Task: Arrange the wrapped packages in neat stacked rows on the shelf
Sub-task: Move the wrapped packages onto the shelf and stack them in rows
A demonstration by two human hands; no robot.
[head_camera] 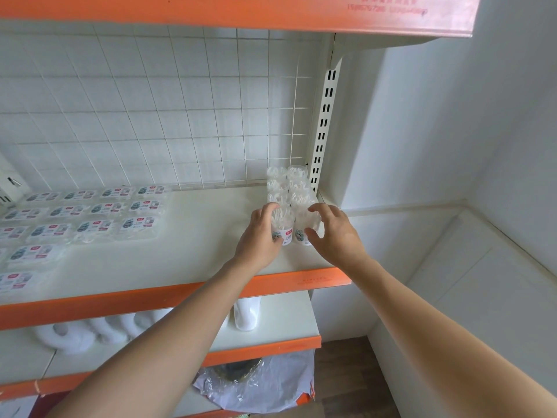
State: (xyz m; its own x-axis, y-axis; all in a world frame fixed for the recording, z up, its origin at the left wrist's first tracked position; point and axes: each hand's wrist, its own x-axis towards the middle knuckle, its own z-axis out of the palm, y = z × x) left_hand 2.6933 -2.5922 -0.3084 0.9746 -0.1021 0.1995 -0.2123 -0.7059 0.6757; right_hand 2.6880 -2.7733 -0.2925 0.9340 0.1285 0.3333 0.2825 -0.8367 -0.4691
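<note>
As I watched, the left hand (260,236) had its grip round one front package (284,226); the right hand (336,236) held its neighbour (303,229); shelf (196,236) lay bare leftward, orange edge (301,280) close.

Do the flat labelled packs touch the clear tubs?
No: a bare stretch of shelf separates the flat labelled packs from the clear tubs.

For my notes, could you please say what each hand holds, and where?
Left hand grips the front-left tub by its left side; right hand the front-right tub by its right side.
</note>
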